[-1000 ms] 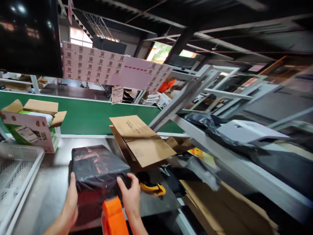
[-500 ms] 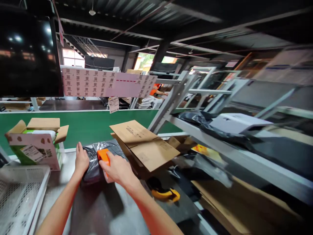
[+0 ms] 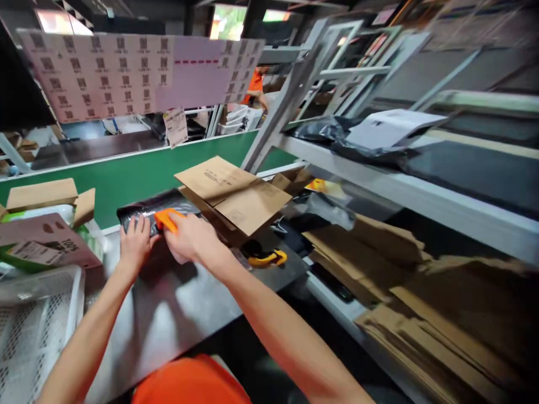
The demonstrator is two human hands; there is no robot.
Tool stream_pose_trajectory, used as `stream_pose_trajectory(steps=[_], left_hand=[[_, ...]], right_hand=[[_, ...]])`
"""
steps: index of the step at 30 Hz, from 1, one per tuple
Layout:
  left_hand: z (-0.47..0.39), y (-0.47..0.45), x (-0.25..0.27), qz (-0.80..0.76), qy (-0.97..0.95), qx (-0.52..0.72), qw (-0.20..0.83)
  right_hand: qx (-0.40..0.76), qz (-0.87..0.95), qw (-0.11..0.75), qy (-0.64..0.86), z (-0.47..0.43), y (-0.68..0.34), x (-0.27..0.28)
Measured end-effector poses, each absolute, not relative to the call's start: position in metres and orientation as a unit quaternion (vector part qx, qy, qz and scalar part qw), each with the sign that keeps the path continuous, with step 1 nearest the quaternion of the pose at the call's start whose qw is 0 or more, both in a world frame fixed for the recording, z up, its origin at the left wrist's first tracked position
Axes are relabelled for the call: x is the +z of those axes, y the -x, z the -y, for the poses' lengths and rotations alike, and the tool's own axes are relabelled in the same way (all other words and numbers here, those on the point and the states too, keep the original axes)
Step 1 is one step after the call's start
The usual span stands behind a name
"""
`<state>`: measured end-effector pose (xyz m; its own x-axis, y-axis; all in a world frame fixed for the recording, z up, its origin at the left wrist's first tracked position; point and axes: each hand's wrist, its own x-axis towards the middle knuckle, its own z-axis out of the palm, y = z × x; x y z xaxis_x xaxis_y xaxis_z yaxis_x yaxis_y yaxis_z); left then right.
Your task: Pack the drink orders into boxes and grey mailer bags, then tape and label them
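A black plastic-wrapped parcel [image 3: 145,209] lies on the metal worktop [image 3: 210,303], its wrap shiny and creased. My left hand [image 3: 137,241] rests on the parcel's near side, with fingers stretched out. My right hand [image 3: 191,238] is closed round an orange hand tool [image 3: 168,219], held against the parcel's top just right of my left hand. The grip hides most of the tool, so its exact kind does not show.
An open carton [image 3: 54,238] and a white perforated basket [image 3: 78,303] stand at left. Folded cardboard [image 3: 236,193] and a yellow-black tool [image 3: 267,258] lie right of the parcel. Flat cartons [image 3: 421,336] fill a lower shelf. A person in orange [image 3: 255,84] is behind the green panel [image 3: 122,168].
The view has tipped downward and shifted. My left hand has moved from the parcel's left edge onto its near side, closer to my right hand. The orange tool now lies lower and more level.
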<state>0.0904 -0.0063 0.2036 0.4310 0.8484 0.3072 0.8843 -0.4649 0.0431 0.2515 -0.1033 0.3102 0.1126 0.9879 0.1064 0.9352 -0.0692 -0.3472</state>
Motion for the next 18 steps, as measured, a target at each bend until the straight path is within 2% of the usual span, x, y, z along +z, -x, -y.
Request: stream_pose_trajectory(steps=[3, 7, 9, 12, 14, 18], left_hand=[[-0.037, -0.089, 0.230, 0.545, 0.827, -0.133, 0.038], [-0.128, -0.082, 0.272, 0.597, 0.800, -0.061, -0.005], [-0.177, -0.080, 0.287, 0.608, 0.792, -0.043, -0.028], [-0.243, -0.081, 0.297, 0.637, 0.767, -0.017, -0.072], [-0.277, -0.082, 0.291, 0.671, 0.736, -0.002, -0.094], [-0.322, -0.080, 0.249, 0.712, 0.693, -0.013, -0.112]], right_hand=[[0.095, 0.640, 0.165, 0.744, 0.180, -0.273, 0.246], [0.184, 0.595, 0.259, 0.738, 0.251, -0.292, 0.123], [0.224, 0.588, 0.270, 0.729, 0.260, -0.292, 0.061], [0.227, 0.593, 0.251, 0.731, 0.244, -0.287, -0.012], [0.204, 0.600, 0.226, 0.740, 0.212, -0.286, -0.039], [0.213, 0.638, 0.127, 0.729, 0.111, -0.290, -0.034]])
